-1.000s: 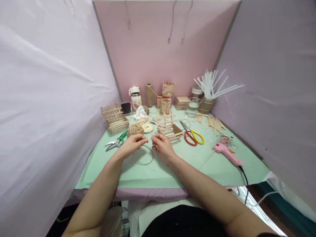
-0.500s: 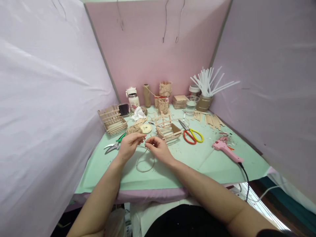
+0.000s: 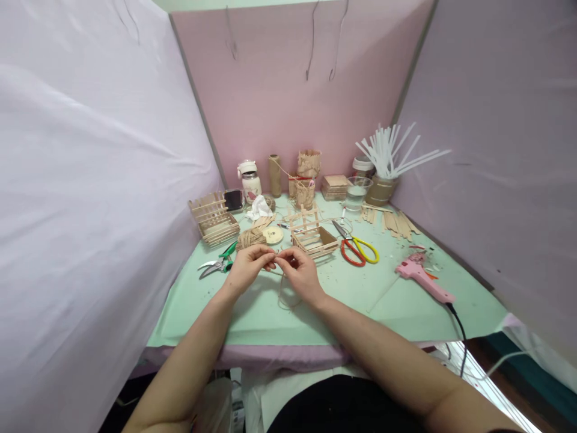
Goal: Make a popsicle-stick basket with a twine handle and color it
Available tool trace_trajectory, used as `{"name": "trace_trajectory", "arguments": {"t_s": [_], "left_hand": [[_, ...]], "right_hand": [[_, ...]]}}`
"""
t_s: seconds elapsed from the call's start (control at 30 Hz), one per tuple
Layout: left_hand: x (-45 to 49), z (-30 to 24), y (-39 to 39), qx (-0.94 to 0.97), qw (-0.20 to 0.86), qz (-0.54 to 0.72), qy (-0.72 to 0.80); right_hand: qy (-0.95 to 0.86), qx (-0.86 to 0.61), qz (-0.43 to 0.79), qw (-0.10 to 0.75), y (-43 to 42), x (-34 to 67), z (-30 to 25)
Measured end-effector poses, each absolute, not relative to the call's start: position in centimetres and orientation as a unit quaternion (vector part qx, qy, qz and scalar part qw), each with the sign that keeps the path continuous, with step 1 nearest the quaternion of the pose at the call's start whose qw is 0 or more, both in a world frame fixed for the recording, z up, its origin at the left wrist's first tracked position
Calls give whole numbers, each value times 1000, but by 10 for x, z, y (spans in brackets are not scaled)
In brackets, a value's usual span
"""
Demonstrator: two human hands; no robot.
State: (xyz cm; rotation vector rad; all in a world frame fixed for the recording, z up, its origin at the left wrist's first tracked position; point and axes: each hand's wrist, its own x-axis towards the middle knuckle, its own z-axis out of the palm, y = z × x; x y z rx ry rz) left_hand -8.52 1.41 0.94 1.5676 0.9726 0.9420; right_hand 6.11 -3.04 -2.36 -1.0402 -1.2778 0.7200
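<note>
My left hand [image 3: 249,264] and my right hand [image 3: 299,272] meet fingertip to fingertip above the front middle of the table. Both are closed in a pinch on a thin length of twine [image 3: 288,304], which hangs in a loop below my right hand. The exact grip point is hidden by the fingers. Just behind my left hand lies a ball of twine [image 3: 250,238], with a round pale label disc [image 3: 273,234] beside it. A small basket of craft sticks [image 3: 314,242] stands right behind my right hand.
Green-handled pruning shears [image 3: 217,265] lie left of my hands, near another stick basket [image 3: 218,228]. Scissors [image 3: 356,249] with red and yellow handles lie to the right. Farther right rests a pink glue gun [image 3: 424,278] with a black cord. A cup of water [image 3: 357,193] stands behind loose craft sticks [image 3: 396,222].
My hands have come closer together, fingertips now touching. The twine loop has narrowed and shifted under my right hand. The whole view has moved slightly.
</note>
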Motion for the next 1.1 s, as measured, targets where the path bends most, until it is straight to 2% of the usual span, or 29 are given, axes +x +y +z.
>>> {"name": "trace_trajectory", "arguments": {"t_s": [0.17, 0.47, 0.6, 0.73, 0.87, 1.1], "left_hand": [[-92, 4, 20, 633, 556, 366, 394], [-91, 6, 19, 668, 502, 351, 423], [-90, 2, 23, 655, 493, 376, 432], [-93, -2, 27, 613, 531, 394, 432], [-95, 1, 26, 622, 562, 351, 417], [-98, 4, 24, 662, 527, 336, 413]], "right_hand": [[-577, -464, 273, 613, -30, 62, -24], [-638, -464, 192, 584, -28, 61, -33], [-645, -471, 212, 564, -28, 61, -33], [-605, -490, 259, 571, -27, 61, -33], [-619, -489, 241, 565, -28, 62, -32], [-624, -490, 227, 565, -28, 63, -30]]}}
